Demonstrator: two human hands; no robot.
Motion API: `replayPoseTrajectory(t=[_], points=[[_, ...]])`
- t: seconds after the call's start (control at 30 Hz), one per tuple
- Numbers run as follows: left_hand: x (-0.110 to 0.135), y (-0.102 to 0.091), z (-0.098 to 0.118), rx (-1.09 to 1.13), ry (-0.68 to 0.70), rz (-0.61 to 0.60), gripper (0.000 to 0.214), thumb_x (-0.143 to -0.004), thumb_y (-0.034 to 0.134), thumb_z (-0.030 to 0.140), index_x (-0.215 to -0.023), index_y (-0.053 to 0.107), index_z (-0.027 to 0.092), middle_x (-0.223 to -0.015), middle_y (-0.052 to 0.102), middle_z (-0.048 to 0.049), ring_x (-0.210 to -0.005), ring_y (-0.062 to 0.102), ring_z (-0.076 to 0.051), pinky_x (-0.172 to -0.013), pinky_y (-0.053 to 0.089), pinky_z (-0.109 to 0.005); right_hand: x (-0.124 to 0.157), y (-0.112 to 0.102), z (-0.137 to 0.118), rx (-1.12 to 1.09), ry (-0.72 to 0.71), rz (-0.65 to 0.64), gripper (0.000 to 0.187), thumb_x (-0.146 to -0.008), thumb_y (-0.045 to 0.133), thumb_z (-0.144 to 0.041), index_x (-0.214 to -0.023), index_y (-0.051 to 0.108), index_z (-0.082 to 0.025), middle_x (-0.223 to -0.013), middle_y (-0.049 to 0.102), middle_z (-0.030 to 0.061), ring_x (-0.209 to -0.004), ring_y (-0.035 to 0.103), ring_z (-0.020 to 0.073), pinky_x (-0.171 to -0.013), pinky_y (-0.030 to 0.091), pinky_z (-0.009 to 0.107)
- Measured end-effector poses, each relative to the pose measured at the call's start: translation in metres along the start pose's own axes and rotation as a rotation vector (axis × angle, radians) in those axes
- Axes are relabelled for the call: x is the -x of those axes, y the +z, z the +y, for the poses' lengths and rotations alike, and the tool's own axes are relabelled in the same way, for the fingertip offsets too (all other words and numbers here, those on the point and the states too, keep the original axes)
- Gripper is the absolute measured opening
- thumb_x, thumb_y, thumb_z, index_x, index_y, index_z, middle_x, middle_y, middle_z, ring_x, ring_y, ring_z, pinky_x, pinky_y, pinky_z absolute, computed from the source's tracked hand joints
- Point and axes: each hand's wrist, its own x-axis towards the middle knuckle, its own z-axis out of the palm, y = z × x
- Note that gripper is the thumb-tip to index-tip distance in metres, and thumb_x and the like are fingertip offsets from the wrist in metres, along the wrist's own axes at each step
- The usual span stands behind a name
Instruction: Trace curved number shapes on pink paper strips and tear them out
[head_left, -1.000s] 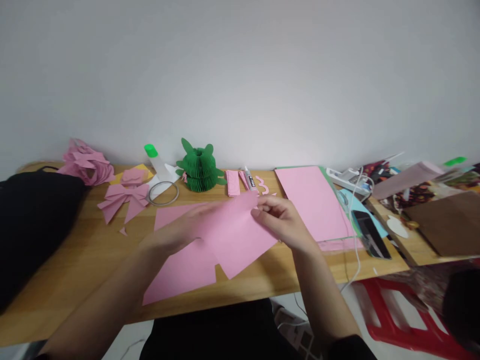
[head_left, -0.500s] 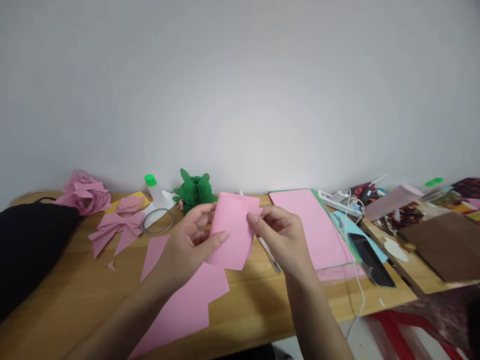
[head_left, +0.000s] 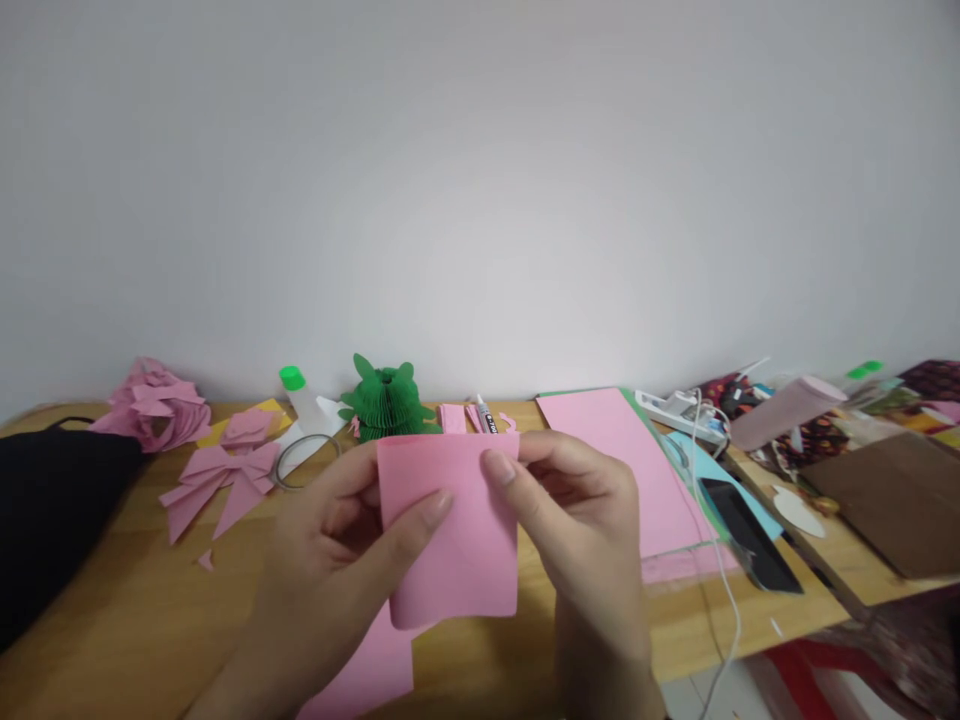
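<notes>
A small pink sheet of paper [head_left: 457, 540] is held up in front of me between both hands. My left hand [head_left: 337, 560] grips its left side, thumb flat on the near face and fingers behind. My right hand [head_left: 585, 530] pinches the upper right corner between thumb and fingers. The paper's left edge looks curved over, as if folded or bent. Beneath the hands lies a larger pink paper [head_left: 375, 665] with a cut-out edge, mostly covered. Behind the held paper stands a green honeycomb-paper figure [head_left: 388, 405], beside a small glue tube [head_left: 485, 415].
On the left are a pink paper bow [head_left: 221, 475], a crumpled pink paper flower [head_left: 154, 405], a tape ring [head_left: 281, 470], a green-capped bottle [head_left: 298, 395] and a black bag [head_left: 60, 510]. To the right lie stacked pink sheets [head_left: 622, 470], a phone [head_left: 750, 535], a power strip [head_left: 679, 415] and a white cable [head_left: 731, 620].
Both hands have brought the pink paper lower and closer to me, turning it squarer to view. The glue tube behind it has come into sight.
</notes>
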Motion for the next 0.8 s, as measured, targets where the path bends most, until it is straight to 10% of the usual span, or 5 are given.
replayPoseTrajectory(t=[0.8], points=[[0.0004, 0.008, 0.0064, -0.029, -0.036, 0.102, 0.009, -0.075, 0.076, 0.031, -0.082, 0.075, 0.036, -0.071, 0.073, 0.0072, -0.06, 0.067, -0.014, -0.049, 0.055, -0.019, 0.0028, 0.0016, 0.006, 0.013, -0.064, 0.093, 0.007, -0.084, 0.074, -0.023, -0.08, 0.074, -0.028, -0.057, 0.063, -0.0061, -0.05, 0.056, 0.0088, -0.048, 0.046, 0.022]])
